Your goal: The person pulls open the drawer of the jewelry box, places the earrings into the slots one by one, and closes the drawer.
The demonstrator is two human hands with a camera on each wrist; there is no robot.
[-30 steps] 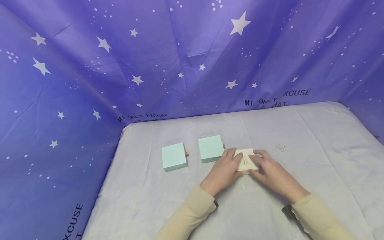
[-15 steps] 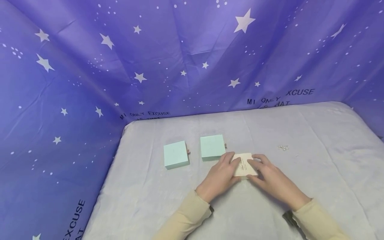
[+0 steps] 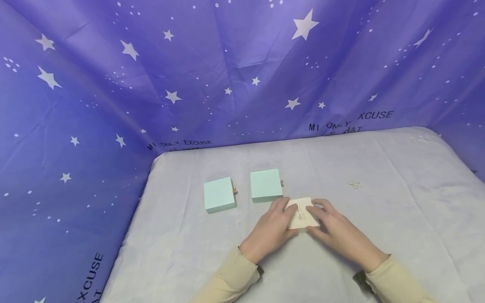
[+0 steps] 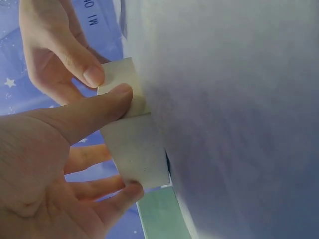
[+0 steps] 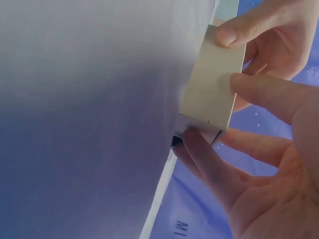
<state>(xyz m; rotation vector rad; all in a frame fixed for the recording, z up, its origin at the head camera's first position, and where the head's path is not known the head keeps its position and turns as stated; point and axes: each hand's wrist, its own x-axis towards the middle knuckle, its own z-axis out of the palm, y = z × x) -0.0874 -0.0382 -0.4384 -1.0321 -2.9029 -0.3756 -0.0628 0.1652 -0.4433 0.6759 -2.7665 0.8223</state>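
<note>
A small flat cream box [image 3: 306,219] with dark print on its top lies between both hands, over the near middle of the bed-like surface. My left hand [image 3: 270,229] grips its left side, with the thumb [image 4: 117,99] on the near wall and fingers at the side and top. From the right, my right hand [image 3: 341,233] holds the opposite side, its thumb tip at the near edge and fingertips on top. A dark tab [image 5: 176,141] shows at the box's right end in the right wrist view, partly hidden by a finger.
Two mint-green boxes with small ribbon tabs, one at far left [image 3: 219,195] and one nearer the hands [image 3: 266,185], sit on the pale cloth [image 3: 182,252]. Small shiny pieces [image 3: 354,184] lie at right. A purple star-printed curtain [image 3: 212,63] stands behind.
Both hands have drawn the cream box toward the person and a little to the left, keeping their grip. The mint-green boxes and the shiny pieces stay where they were.
</note>
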